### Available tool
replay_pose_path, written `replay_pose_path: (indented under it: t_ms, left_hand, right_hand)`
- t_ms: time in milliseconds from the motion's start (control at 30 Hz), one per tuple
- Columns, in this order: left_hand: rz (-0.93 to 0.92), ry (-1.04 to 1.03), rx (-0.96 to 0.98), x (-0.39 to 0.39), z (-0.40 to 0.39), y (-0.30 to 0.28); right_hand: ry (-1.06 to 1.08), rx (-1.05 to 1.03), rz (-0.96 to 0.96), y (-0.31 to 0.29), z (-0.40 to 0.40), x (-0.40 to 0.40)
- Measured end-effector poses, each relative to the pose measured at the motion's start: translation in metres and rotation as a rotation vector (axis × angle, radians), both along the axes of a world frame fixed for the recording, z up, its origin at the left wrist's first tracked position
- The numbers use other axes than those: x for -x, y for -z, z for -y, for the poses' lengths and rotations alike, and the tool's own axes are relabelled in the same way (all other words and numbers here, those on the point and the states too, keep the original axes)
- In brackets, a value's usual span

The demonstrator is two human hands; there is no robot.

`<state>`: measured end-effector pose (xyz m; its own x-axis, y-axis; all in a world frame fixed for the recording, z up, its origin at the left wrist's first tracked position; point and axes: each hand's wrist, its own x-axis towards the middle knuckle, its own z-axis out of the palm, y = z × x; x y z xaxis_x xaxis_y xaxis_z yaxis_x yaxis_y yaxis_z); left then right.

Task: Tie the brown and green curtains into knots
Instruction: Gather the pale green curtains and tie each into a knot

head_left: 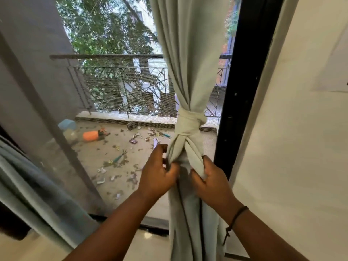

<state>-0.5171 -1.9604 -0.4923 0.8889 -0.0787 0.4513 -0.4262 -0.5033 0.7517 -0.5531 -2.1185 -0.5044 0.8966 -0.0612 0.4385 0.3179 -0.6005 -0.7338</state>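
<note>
Balcony door, far right: green curtain (185, 59) knotted (189, 122). Left hand (157, 178), right hand (211, 178) pinching tails below, likely tightening.

Green curtains: one (185, 59), at 12 o'clock
Knots: one (189, 122), at centre
Hands: two, left hand (157, 175) and right hand (211, 178), at 6 o'clock
Wristbands: one (238, 215), at 5 o'clock
Orange bottles: one (90, 135), at 9 o'clock
</note>
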Motion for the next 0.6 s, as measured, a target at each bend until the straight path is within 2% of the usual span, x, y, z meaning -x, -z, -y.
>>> replay_pose_path:
  t_ms: [67, 133, 300, 367, 500, 533, 600]
  left_hand:
    - [-0.086, 0.028, 0.072, -0.008, 0.001, 0.002]
    - [-0.108, 0.048, 0.062, -0.011, 0.000, -0.003]
    - [-0.004, -0.058, -0.249, -0.021, -0.017, -0.020]
    - [0.007, -0.052, -0.312, -0.024, -0.016, -0.022]
    - [0.004, -0.023, -0.254, -0.017, -0.005, -0.012]
    - [-0.049, -0.003, -0.200, -0.013, -0.003, -0.007]
    - [-0.219, 0.083, -0.037, -0.007, -0.001, 0.007]
  right_hand:
    - [-0.021, 0.024, -0.006, -0.001, -0.002, -0.003]
    - [-0.016, 0.077, -0.016, -0.006, 0.004, -0.004]
    - [0.204, 0.469, -0.035, -0.023, 0.045, -0.020]
    - [0.231, 0.532, -0.020, -0.021, 0.051, -0.025]
    - [0.255, 0.423, 0.137, 0.002, 0.045, -0.018]
    - [0.251, 0.350, 0.148, 0.007, 0.041, -0.013]
    - [0.229, 0.184, 0.046, 0.013, 0.027, -0.002]
